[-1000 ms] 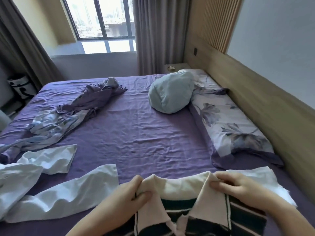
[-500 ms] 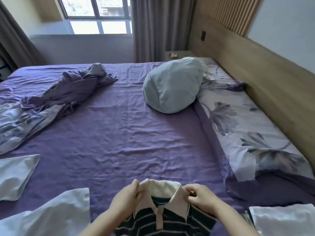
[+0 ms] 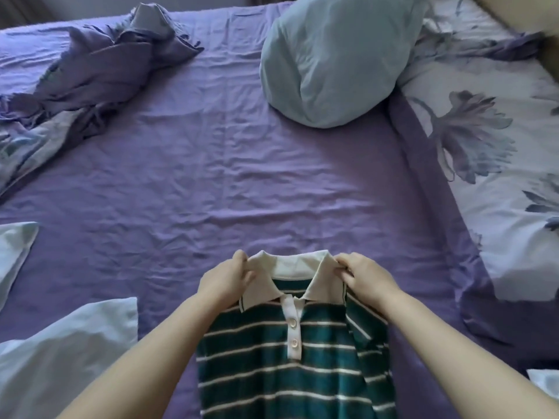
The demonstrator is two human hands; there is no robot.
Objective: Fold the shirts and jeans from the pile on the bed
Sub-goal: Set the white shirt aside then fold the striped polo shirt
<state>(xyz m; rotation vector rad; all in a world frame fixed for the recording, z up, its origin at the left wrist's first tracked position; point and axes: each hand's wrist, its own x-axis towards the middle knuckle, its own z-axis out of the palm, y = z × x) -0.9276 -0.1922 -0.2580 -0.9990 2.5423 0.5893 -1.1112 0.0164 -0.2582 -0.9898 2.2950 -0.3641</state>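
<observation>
Green-and-white striped polo shirt (image 3: 290,352) lies face up on the purple bed sheet (image 3: 242,176), near edge, collar (image 3: 292,267) pointing toward the pillows. We have our left hand (image 3: 225,281) pinching the left collar tip and our right hand (image 3: 367,281) pinching the right one, fingers curled tight on the fabric, both forearms lying over the shoulders. Placket looks buttoned and fairly straight. The shirt's right side already looks tucked in; the hem is out of frame, so we can't tell how flat it lies.

Risks, our read: uneven pull from one hand skews the collar and drags the placket off centre. Lifting too high undoes the side fold. The wrinkled sheet underneath may transfer creases.

Around it: pale blue garments (image 3: 60,352) just to the left, rumpled purple bedding (image 3: 99,65) far left, blue round cushion (image 3: 332,55) and floral pillow (image 3: 484,131) beyond.
</observation>
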